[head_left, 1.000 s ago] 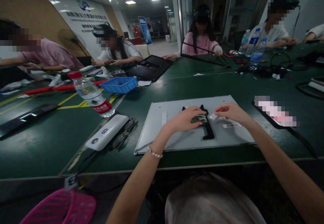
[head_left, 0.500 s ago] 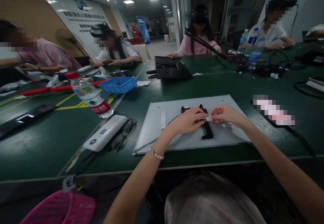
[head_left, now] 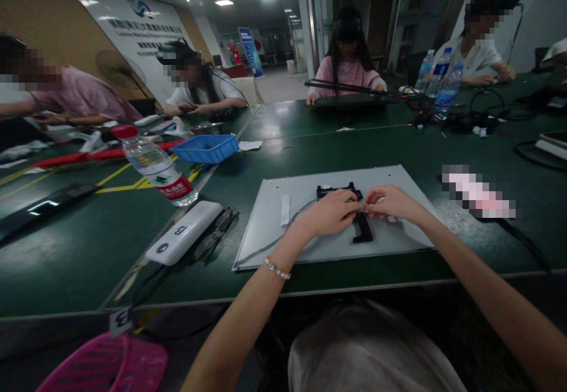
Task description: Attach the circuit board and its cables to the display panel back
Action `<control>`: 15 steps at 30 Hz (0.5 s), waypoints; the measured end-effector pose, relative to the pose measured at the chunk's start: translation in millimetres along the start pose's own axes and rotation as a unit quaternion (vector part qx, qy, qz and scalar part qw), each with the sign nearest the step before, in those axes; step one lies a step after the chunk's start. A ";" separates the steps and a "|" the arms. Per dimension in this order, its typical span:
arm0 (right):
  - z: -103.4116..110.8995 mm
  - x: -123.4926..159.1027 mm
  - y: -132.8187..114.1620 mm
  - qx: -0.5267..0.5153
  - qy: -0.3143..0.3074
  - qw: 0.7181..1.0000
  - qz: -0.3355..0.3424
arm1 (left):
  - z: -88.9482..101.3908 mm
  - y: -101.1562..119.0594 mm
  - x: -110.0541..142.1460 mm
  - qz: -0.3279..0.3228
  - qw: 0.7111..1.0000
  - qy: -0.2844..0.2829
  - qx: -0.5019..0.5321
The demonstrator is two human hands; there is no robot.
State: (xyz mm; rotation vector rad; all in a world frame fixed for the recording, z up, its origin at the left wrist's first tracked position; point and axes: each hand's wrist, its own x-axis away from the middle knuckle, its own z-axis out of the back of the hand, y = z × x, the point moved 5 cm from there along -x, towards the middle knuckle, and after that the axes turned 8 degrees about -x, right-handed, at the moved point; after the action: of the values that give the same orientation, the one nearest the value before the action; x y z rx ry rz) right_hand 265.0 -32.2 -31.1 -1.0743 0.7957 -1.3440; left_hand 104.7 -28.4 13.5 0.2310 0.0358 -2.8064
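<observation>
A flat white panel (head_left: 261,215) lies on the green table in front of me. On its middle sits a black plastic bracket (head_left: 364,229), partly covered by my hands. My left hand (head_left: 339,210) rests over the bracket, thumb and fingers drawn together. Close against its fingertips is my right hand (head_left: 387,202), its fingers pinched. Whatever small thing lies between the fingertips is too hidden to name. A thin grey cable (head_left: 270,244) runs from the panel's near left corner toward the bracket. Left of it a white strip (head_left: 285,210) is stuck on the panel.
Left of the panel are eyeglasses (head_left: 215,235), a white power bank (head_left: 185,232), a water bottle (head_left: 162,170) and a blue tray (head_left: 207,149). A pixelated device (head_left: 478,194) lies to the right. Several people sit around the table; the one opposite holds a dark panel (head_left: 349,103).
My hands have come closer together, and the small white piece between them is now covered. Across the table, the person has laid the dark panel lower and drawn it back.
</observation>
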 end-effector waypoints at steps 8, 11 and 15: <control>-0.1 -0.3 -8.7 0.174 0.007 0.977 0.120 | 1.5 0.8 -0.2 -0.004 1.000 0.002 0.000; 0.2 -1.7 -5.9 0.183 0.005 0.977 0.108 | 0.0 1.1 -0.8 -0.004 1.000 0.002 -0.015; 1.8 -1.9 -7.9 0.207 0.031 0.971 0.112 | -1.5 2.7 -1.8 -0.007 0.999 0.006 -0.030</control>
State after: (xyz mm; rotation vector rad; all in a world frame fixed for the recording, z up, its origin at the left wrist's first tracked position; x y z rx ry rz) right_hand 263.6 -29.5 -23.4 -0.5983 0.6227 -1.2812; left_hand 107.4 -30.3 12.3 0.2350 0.1256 -2.8126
